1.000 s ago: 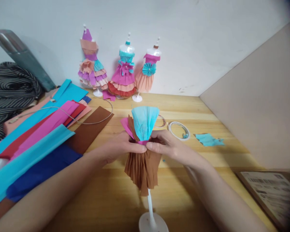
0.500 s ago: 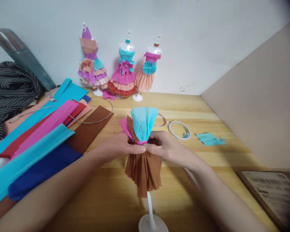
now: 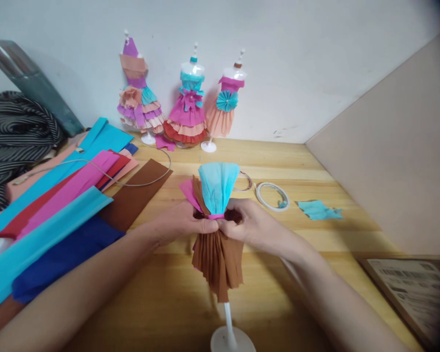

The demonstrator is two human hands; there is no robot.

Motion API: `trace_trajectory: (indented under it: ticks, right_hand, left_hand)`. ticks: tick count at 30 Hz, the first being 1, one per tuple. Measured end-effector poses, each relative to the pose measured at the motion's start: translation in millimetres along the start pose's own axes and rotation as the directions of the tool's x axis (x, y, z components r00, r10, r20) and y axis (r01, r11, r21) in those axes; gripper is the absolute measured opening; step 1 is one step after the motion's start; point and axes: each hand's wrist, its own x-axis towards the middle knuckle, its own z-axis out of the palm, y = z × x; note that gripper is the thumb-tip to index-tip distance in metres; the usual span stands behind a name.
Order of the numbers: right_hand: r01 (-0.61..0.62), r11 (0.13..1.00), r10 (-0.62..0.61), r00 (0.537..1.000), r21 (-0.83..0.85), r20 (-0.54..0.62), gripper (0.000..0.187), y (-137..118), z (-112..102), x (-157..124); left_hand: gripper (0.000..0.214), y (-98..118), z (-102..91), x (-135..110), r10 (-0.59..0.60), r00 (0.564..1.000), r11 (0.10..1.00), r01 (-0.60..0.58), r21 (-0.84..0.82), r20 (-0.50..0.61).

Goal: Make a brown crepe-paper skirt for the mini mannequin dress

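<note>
In front of me stands a paper dress on a small white stand (image 3: 231, 337). Its top is a fan of light-blue crepe paper (image 3: 219, 183), with pink and brown paper edges showing at its left. A narrow pink band (image 3: 215, 216) circles the waist, and a pleated brown crepe-paper skirt (image 3: 218, 266) hangs below. My left hand (image 3: 190, 221) is closed on the dress's waist from the left, thumb across the front. From the right, my right hand (image 3: 247, 222) pinches the skirt's upper edge; its thumb meets the left one. The fingers behind are hidden.
Three dressed mini mannequins (image 3: 190, 107) stand by the wall. At left lie coloured crepe-paper sheets (image 3: 58, 244), a thin cable (image 3: 132, 185) and striped cloth (image 3: 18, 142). Tape rolls (image 3: 273, 196) and a blue paper scrap (image 3: 319, 210) lie right of centre; a labelled cardboard box (image 3: 407, 288) sits at lower right.
The brown skirt has gathered narrower, and its lower tip hangs slightly lower and further right. My right thumb has bent and shifted a little; both hands stay at the waist.
</note>
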Motion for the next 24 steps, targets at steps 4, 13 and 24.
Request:
trace_trajectory:
  ticks: [4, 13, 24]
  right_hand:
    - [0.013, 1.000, -0.013, 1.000, 0.023, -0.004, 0.012, 0.9, 0.0, -0.4]
    - [0.025, 1.000, -0.025, 1.000, -0.004, 0.008, 0.011, 4.6, 0.5, 0.0]
    - [0.005, 0.994, -0.010, 0.999, 0.108, 0.044, 0.024, 8.0, -2.1, 0.9]
  left_hand:
    - [0.043, -5.0, -0.9, 0.2, -0.003, 1.000, 1.000, 0.003, 0.015, 0.002]
    - [0.035, -3.8, -0.6, -1.9, -0.032, 0.999, 0.999, 0.031, -0.043, -0.021]
    - [0.027, 6.7, 8.8, -2.4, -0.102, 0.994, 0.969, 0.108, -0.221, 0.037]
